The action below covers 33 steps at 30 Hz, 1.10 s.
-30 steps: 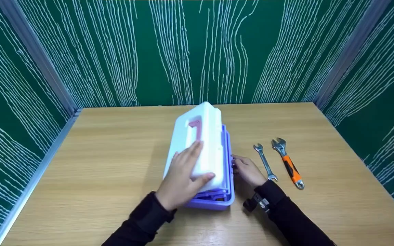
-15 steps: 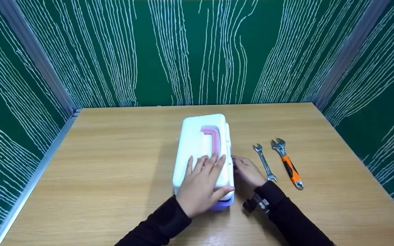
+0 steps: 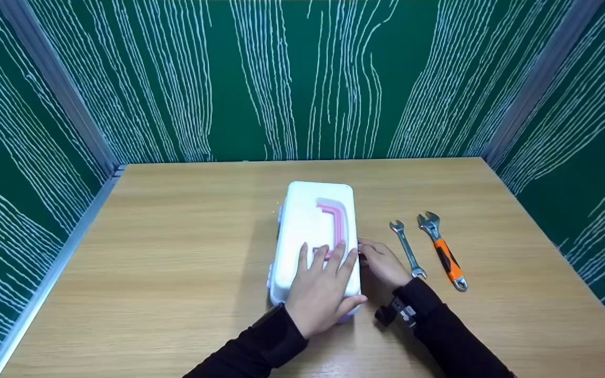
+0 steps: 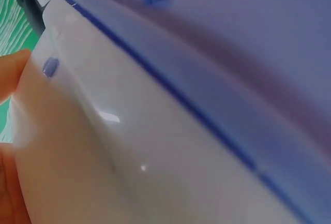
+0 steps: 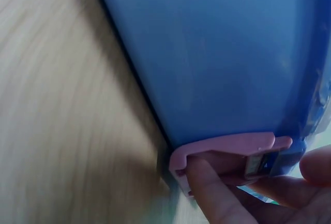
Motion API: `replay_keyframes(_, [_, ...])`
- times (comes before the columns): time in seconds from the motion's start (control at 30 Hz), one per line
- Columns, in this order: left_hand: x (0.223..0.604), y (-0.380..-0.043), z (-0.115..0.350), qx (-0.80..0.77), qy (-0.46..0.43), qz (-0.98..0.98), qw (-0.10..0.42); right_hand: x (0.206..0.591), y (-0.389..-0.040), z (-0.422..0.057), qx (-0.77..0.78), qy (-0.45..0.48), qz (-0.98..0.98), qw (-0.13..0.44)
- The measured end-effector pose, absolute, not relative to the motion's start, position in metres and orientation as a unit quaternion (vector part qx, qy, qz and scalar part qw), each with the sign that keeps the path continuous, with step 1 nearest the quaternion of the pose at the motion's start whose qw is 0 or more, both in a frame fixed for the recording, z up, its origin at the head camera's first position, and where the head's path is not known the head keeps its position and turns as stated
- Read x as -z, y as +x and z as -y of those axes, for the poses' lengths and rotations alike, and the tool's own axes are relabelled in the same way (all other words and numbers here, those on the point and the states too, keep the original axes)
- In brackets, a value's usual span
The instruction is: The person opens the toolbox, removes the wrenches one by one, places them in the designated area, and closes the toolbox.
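A toolbox with a white lid (image 3: 305, 220) and a bluish-purple base (image 5: 201, 53) stands at the middle of the table. The lid lies down over the base; a thin dark seam shows between them in the left wrist view. My left hand (image 3: 317, 302) rests on the near part of the lid with fingers spread, their tips by the pink handle (image 3: 340, 223). My right hand (image 3: 385, 266) is at the box's right side. In the right wrist view its bent fingers hold the pink latch (image 5: 227, 145), one fingertip tucked inside it.
To the right of the box lie an open-ended wrench (image 3: 408, 249) and an adjustable wrench (image 3: 442, 251) with an orange and black handle. Green walls with white lines (image 3: 302, 79) enclose the wooden table (image 3: 176, 252) at the back and sides.
The white lid has swung down to the right onto the base, covering its inside. My left hand moved right and down with it. The right hand stayed at the box's right side.
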<state>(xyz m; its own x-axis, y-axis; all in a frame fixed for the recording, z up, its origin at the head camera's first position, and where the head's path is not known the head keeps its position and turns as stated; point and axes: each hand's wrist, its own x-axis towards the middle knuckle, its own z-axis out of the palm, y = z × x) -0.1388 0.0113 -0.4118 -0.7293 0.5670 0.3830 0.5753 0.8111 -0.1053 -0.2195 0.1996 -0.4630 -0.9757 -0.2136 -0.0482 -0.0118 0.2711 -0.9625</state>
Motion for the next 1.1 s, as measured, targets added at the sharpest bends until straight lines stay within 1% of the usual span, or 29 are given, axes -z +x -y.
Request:
replay_keyframes(0.2, [0.413, -0.139, -0.012, -0.002, -0.303, 0.929, 0.214, 0.462, -0.220, -0.202, 0.595, -0.072, -0.796, 0.088])
replay_keyframes(0.4, [0.417, -0.139, -0.013, -0.020, -0.301, 0.922, 0.243, 0.459, -0.221, -0.208, 0.582, -0.073, -0.805, 0.093])
replay_keyframes(0.5, [0.418, -0.139, -0.013, -0.025, -0.301, 0.920, 0.249, 0.456, -0.223, -0.213, 0.561, -0.070, -0.819, 0.096])
replay_keyframes(0.67, [0.419, -0.139, -0.013, -0.024, -0.300, 0.921, 0.247, 0.457, -0.225, -0.218, 0.498, -0.112, -0.854, 0.101])
replay_keyframes(0.87, [0.420, -0.140, -0.012, -0.025, -0.298, 0.919, 0.259, 0.465, -0.229, -0.216, 0.476, -0.145, -0.858, 0.130])
replay_keyframes(0.97, [0.421, -0.140, -0.013, -0.025, -0.298, 0.916, 0.267, 0.468, -0.230, -0.217, 0.470, -0.155, -0.860, 0.122])
replay_keyframes(1.1, [0.422, -0.141, -0.013, -0.032, -0.298, 0.916, 0.265, 0.469, -0.229, -0.222, 0.453, -0.153, -0.872, 0.101])
